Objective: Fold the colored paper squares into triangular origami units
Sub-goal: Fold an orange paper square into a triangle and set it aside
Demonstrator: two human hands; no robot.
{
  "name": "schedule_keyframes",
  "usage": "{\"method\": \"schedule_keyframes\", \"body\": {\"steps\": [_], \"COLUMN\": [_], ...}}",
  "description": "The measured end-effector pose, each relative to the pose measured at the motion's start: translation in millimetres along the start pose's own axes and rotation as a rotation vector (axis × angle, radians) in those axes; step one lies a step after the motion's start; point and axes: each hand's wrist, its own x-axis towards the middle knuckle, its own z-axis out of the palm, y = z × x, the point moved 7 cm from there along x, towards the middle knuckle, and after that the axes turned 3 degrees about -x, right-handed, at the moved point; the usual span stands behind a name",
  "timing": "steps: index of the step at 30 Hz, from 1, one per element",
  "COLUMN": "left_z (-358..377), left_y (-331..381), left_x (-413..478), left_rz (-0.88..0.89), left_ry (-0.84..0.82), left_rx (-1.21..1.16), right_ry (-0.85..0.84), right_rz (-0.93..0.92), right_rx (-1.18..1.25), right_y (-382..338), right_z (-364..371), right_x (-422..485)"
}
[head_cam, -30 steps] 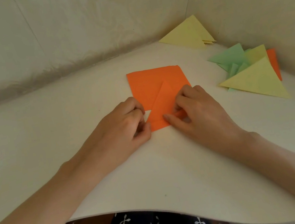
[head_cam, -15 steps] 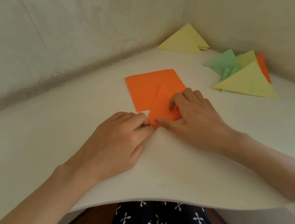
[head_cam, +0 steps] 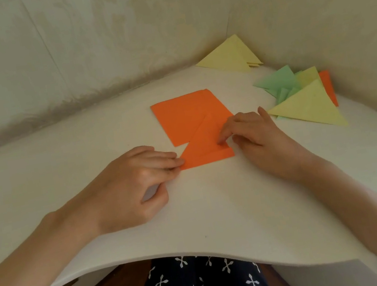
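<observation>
An orange paper square (head_cam: 185,115) lies flat on the white table (head_cam: 217,200), with its near part folded up into a triangular flap (head_cam: 204,146). My left hand (head_cam: 137,184) pinches the flap's near left corner between fingertips and thumb. At the flap's right side, my right hand (head_cam: 254,136) presses down on it with bent fingertips. Part of the paper's right edge is hidden under that hand.
Folded yellow triangles (head_cam: 230,56) lie in the far corner by the wall. A pile of green, yellow and orange folded triangles (head_cam: 305,97) sits to the right, close to my right hand. The table's curved near edge (head_cam: 201,251) runs above my lap.
My hands have moved apart along the near fold, the left to the left corner and the right to the right side. More of the orange flap shows between them.
</observation>
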Motion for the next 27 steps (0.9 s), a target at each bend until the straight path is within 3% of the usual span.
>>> {"method": "schedule_keyframes", "body": {"steps": [4, 6, 9, 12, 17, 25, 27], "left_z": [5, 3, -9, -21, -13, -6, -8], "left_y": [-2, -9, -28, -44, -38, -42, -37], "left_x": [-4, -6, -4, 6, 31, 27, 28], "left_rz": [0.016, -0.024, -0.248, -0.422, -0.465, -0.490, -0.454], "left_ry": [-0.007, 0.040, 0.187, 0.355, 0.283, 0.320, 0.295], "left_rx": [-0.007, -0.175, -0.546, -0.708, -1.017, -1.127, -1.063], "right_ry": [0.008, 0.003, 0.038, 0.149, 0.328, 0.413, 0.423], "right_rz": [-0.151, -0.233, -0.256, -0.319, -0.377, -0.339, -0.345], "right_rx": [-0.053, -0.030, 0.077, 0.065, -0.030, -0.063, -0.066], "right_y": [-16, -24, -29, -36, -38, -36, -38], "right_z": [6, 11, 10, 2, -11, -13, -13], "right_x": [-1, 0, 2, 0, -4, -5, -6]}}
